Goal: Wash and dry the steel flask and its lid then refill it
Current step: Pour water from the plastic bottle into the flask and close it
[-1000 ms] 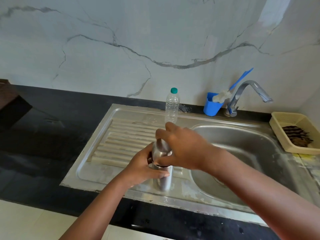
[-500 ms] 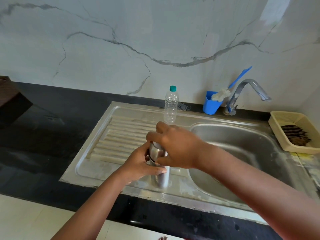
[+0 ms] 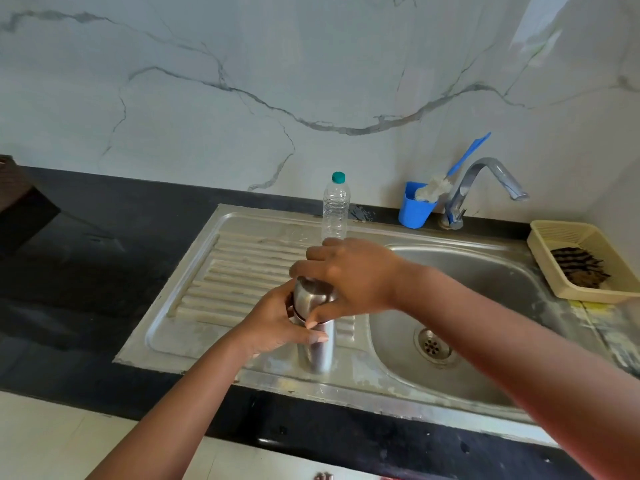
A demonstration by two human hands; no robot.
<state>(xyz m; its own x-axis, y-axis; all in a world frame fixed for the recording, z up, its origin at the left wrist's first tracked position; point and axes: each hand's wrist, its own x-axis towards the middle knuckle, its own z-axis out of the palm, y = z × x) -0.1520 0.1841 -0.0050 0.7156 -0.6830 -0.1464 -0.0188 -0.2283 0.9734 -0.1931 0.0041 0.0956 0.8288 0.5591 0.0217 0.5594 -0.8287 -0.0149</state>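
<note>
Steel flask (image 3: pixel 318 344) is gripped round its upper body by left hand (image 3: pixel 273 323), upright on the sink drainboard (image 3: pixel 235 271). Lid (image 3: pixel 311 296) is clasped from above by right hand (image 3: pixel 353 275). Plastic bottle (image 3: pixel 335 209) stands just behind; tap (image 3: pixel 485 181) is further right.

Steel flask (image 3: pixel 317 348) stands upright on drainboard (image 3: pixel 235 271) of steel sink (image 3: pixel 485 271), near front edge, just left of basin. Left hand (image 3: pixel 273 327) grips flask body below the lid (image 3: pixel 311 296); right hand (image 3: pixel 349 275) is curled over lid from above, thumb on its front. Clear plastic bottle (image 3: pixel 335 211) w/ green cap stands behind hands at back of drainboard. Blue cup (image 3: pixel 414 207) w/ brush (image 3: pixel 446 178) sits beside tap (image 3: pixel 481 181). Beige tray (image 3: pixel 575 237) at right holds a dark scrubber (image 3: pixel 580 268). Black countertop (image 3: pixel 104 237), marble wall (image 3: pixel 242 81) behind.
</note>
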